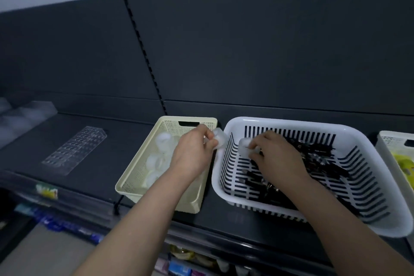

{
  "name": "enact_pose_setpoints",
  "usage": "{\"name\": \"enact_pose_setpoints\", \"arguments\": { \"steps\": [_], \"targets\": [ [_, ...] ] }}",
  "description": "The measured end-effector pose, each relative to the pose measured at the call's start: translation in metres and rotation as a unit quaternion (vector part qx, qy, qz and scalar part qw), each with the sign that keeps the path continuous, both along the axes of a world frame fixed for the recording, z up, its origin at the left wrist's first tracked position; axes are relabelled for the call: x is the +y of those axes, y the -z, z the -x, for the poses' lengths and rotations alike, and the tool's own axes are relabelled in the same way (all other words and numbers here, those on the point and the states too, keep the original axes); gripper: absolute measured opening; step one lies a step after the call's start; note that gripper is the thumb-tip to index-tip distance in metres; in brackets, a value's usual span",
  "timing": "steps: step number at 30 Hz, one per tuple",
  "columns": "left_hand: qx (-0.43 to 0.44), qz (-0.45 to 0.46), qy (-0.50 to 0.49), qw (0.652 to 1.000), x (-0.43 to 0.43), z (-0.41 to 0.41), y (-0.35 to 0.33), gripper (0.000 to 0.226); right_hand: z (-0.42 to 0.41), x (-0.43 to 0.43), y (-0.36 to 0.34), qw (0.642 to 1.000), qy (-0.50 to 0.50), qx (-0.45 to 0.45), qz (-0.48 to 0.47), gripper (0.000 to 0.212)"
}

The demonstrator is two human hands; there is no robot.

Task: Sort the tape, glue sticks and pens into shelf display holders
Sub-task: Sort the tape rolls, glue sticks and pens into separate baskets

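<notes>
Pinching tape roll [218, 139] in left hand [192, 152] grip, above cream basket [134, 182] rim.

Dim scene, cool bluish cast, no visible lamp. Light is soft and diffuse, shadows weak, no hard edges. Dark shelf [89, 141] and back panel [268, 51] swallow detail. White basket [291, 122] and cream basket [165, 121] are the brightest areas, near blown out, so the pale tape rolls [161, 141] inside the cream one lose contour. Overall soft, with smear on both hands and the clear holders [29, 114] far left. Strong wide-angle distortion: shelf lines bow and tilt, forearms stretch toward the bottom edge. Lower-left stock is blurred, unreadable.
</notes>
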State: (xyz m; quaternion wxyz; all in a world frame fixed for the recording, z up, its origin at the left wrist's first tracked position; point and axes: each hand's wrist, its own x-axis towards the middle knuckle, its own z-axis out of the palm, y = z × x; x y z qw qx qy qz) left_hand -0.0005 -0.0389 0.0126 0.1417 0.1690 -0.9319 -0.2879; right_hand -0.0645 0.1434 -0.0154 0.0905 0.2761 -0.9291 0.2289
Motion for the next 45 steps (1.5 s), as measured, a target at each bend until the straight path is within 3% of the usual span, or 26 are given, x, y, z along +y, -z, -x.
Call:
{"name": "enact_pose_setpoints", "arguments": {
  "steps": [7,11,14,24,31,41,45],
  "targets": [
    [-0.051,0.068,-0.111,0.99,-0.069,-0.026,-0.002,0.014,-0.02,-0.054,-0.006,0.999,-0.035,-0.003,0.008,0.015],
    [-0.118,0.158,-0.069,0.978,-0.103,-0.033,0.004,0.016,-0.024,-0.095,-0.009,1.0,-0.018,-0.012,0.018,0.015],
    [-0.149,0.15,-0.017,0.977,-0.122,-0.033,0.01,0.018,-0.024,-0.124,-0.005,1.0,0.005,-0.012,-0.003,0.017],
    [-0.074,0.128,0.102,0.984,-0.161,-0.028,0.018,0.013,-0.012,-0.173,0.01,0.993,0.104,-0.04,-0.023,0.034],
    [-0.04,0.128,0.142,0.981,-0.167,-0.023,0.019,0.016,-0.056,-0.157,0.011,0.989,0.13,-0.002,-0.063,0.032],
    [-0.008,0.107,0.1,0.989,-0.174,-0.043,0.016,0.015,-0.09,-0.133,0.01,0.989,0.135,0.013,-0.055,0.031],
    [-0.044,0.131,0.068,0.988,-0.172,-0.052,0.018,0.029,-0.094,-0.124,0.008,0.986,0.154,0.007,-0.062,0.032]
  ]
}}
